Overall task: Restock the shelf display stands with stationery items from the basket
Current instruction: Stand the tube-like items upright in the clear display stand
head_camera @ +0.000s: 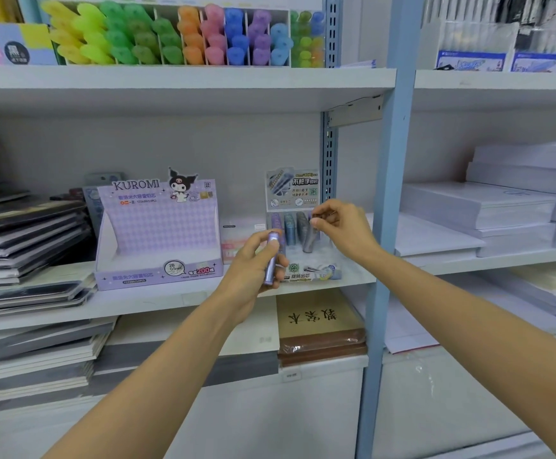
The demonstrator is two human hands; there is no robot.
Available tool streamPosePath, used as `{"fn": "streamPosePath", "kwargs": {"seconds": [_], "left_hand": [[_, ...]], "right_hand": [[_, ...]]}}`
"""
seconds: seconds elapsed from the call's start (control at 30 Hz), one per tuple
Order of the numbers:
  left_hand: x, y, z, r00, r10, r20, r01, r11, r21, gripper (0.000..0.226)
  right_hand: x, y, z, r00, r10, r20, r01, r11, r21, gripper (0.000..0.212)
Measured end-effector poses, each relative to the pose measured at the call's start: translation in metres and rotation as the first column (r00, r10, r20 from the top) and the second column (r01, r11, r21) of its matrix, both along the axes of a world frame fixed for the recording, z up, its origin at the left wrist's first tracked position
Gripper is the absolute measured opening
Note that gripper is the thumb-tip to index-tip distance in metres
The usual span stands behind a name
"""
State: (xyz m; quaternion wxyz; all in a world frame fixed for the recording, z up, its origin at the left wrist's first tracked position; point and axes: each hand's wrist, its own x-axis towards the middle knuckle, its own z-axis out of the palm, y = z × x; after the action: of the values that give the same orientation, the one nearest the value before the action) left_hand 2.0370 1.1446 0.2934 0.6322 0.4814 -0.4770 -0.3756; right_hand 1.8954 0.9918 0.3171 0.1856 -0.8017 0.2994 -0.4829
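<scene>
Left hand (249,264) around purple tube (270,269), right hand (342,227) on grey tube (309,240)

The purple tube (272,240) is gleaming like glossy plastic; the Kuromi box (157,233) is looking like matt printed card; the shelf (183,81) is showing smooth painted metal.

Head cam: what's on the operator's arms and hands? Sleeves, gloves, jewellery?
Nothing worn in view. The left forearm and right forearm are bare to the frame edge, no sleeves. The left hand and right hand show no gloves, rings, watch or bands.
</scene>
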Motion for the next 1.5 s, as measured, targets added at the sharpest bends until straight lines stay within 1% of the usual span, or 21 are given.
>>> {"fn": "streamPosePath", "kwargs": {"seconds": [0.1, 0.23, 0.3, 0.37, 0.47, 0.57, 0.67, 0.77, 0.83, 0.87, 0.93, 1.0, 1.03, 1.1, 1.2, 1.27, 1.3, 1.33, 1.4, 1.43, 1.5], "left_hand": [[0.003, 0.0, -0.004, 1.0, -0.007, 0.028, 0.008, 1.0, -0.024, 0.023], [0.006, -0.002, -0.008, 0.999, -0.004, 0.045, 0.005, 1.0, -0.018, 0.024], [0.006, -0.004, -0.009, 0.999, -0.004, 0.05, 0.005, 1.0, -0.019, 0.023], [0.006, -0.005, -0.01, 0.999, -0.001, 0.052, 0.002, 1.0, -0.026, 0.022], [0.008, -0.006, -0.013, 1.0, -0.006, 0.029, 0.007, 0.999, -0.044, 0.022], [0.01, -0.006, -0.015, 1.0, 0.014, 0.014, -0.014, 0.999, -0.039, 0.023], [0.011, -0.006, -0.016, 0.999, 0.039, 0.012, -0.039, 0.998, -0.039, 0.019], [0.009, -0.005, -0.016, 0.998, 0.055, 0.001, -0.055, 0.998, -0.042, 0.018], [0.008, -0.005, -0.016, 0.997, 0.072, 0.0, -0.072, 0.996, -0.049, 0.017], [0.006, -0.005, -0.015, 0.996, 0.085, 0.002, -0.084, 0.995, -0.058, 0.018], [0.003, -0.005, -0.013, 0.993, 0.119, 0.016, -0.117, 0.99, -0.082, 0.019], [-0.003, -0.005, -0.011, 0.988, 0.149, 0.031, -0.145, 0.984, -0.109, 0.024], [-0.006, -0.005, -0.01, 0.986, 0.162, 0.046, -0.156, 0.981, -0.116, 0.027], [-0.012, -0.004, -0.008, 0.978, 0.185, 0.094, -0.172, 0.977, -0.127, 0.031], [-0.019, -0.001, -0.006, 0.957, 0.225, 0.183, -0.192, 0.965, -0.18, 0.032], [-0.02, 0.001, -0.008, 0.884, 0.302, 0.357, -0.218, 0.941, -0.258, 0.031], [-0.019, 0.002, -0.01, 0.813, 0.343, 0.47, -0.219, 0.929, -0.299, 0.029], [-0.018, 0.003, -0.014, 0.713, 0.38, 0.589, -0.21, 0.918, -0.338, 0.03], [-0.016, 0.005, -0.021, 0.459, 0.418, 0.784, -0.164, 0.907, -0.388, 0.04], [-0.015, 0.005, -0.025, 0.341, 0.406, 0.848, -0.128, 0.914, -0.386, 0.048], [-0.013, 0.004, -0.033, 0.139, 0.344, 0.929, -0.077, 0.939, -0.336, 0.061]], "right_hand": [[0.001, -0.001, 0.0, 0.999, 0.002, -0.038, -0.003, 1.0, -0.025, 0.015], [-0.001, -0.004, 0.009, 0.987, 0.042, -0.156, -0.047, 0.999, -0.028, 0.011], [0.002, -0.005, 0.01, 0.981, 0.039, -0.188, -0.047, 0.998, -0.04, 0.012], [0.006, -0.005, 0.007, 0.986, 0.035, -0.166, -0.045, 0.997, -0.055, 0.017], [0.012, -0.007, -0.001, 0.991, 0.033, -0.127, -0.047, 0.994, -0.103, 0.015], [0.014, -0.011, -0.009, 0.989, -0.034, -0.142, 0.013, 0.989, -0.146, 0.014], [0.013, -0.013, -0.012, 0.985, -0.057, -0.164, 0.037, 0.992, -0.121, 0.008], [0.006, -0.004, -0.005, 0.986, -0.043, -0.161, 0.027, 0.995, -0.098, 0.009], [0.001, 0.008, 0.001, 0.996, 0.049, -0.074, -0.052, 0.998, -0.045, 0.011], [-0.001, 0.017, 0.003, 0.99, 0.14, 0.006, -0.14, 0.99, 0.033, 0.014], [-0.006, 0.033, 0.007, 0.937, 0.317, 0.149, -0.343, 0.917, 0.205, 0.019], [-0.009, 0.046, 0.008, 0.888, 0.432, 0.158, -0.46, 0.828, 0.32, 0.02], [-0.009, 0.05, 0.008, 0.87, 0.477, 0.13, -0.49, 0.799, 0.348, 0.019], [-0.01, 0.056, 0.006, 0.845, 0.525, 0.098, -0.523, 0.777, 0.351, 0.016], [-0.016, 0.055, 0.007, 0.856, 0.494, 0.15, -0.516, 0.805, 0.292, 0.014], [-0.023, 0.048, 0.012, 0.893, 0.404, 0.2, -0.444, 0.865, 0.234, 0.014], [-0.026, 0.042, 0.015, 0.913, 0.342, 0.223, -0.387, 0.899, 0.205, 0.013], [-0.029, 0.036, 0.017, 0.93, 0.275, 0.246, -0.322, 0.93, 0.178, 0.013], [-0.034, 0.022, 0.02, 0.956, 0.137, 0.26, -0.175, 0.975, 0.133, 0.013], [-0.035, 0.015, 0.021, 0.965, 0.077, 0.249, -0.108, 0.987, 0.115, 0.014], [-0.036, 0.002, 0.021, 0.977, -0.005, 0.215, -0.014, 0.996, 0.09, 0.016]]}}
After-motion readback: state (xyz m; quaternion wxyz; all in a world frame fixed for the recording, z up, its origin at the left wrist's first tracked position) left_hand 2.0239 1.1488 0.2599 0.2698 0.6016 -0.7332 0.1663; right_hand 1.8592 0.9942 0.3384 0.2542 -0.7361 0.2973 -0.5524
